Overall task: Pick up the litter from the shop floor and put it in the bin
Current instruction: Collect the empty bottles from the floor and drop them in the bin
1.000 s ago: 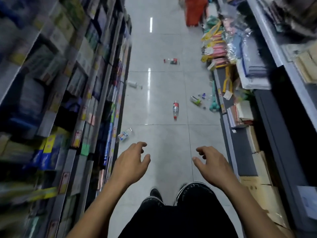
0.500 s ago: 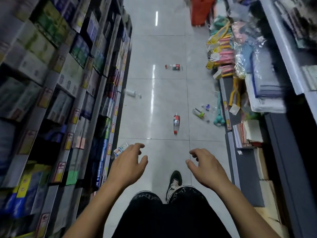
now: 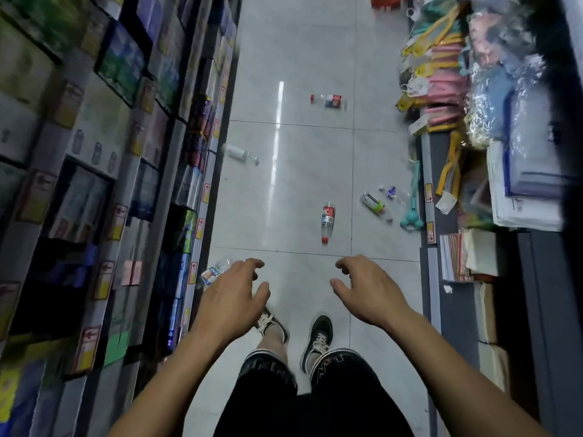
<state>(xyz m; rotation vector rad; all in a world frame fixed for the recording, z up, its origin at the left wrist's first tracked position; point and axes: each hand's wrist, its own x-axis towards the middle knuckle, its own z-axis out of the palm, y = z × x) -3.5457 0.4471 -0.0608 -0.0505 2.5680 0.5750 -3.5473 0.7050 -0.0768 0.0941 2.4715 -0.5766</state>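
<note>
Ahead, a red-capped bottle (image 3: 327, 221) lies beyond both empty, loosely curled hands, left hand (image 3: 232, 298) and right hand (image 3: 369, 290).

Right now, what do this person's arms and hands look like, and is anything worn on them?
Both forearms are bare to the frame's bottom edge: no sleeves show. The left hand and right hand carry no gloves, and no rings, watch or wristband can be made out.
</note>
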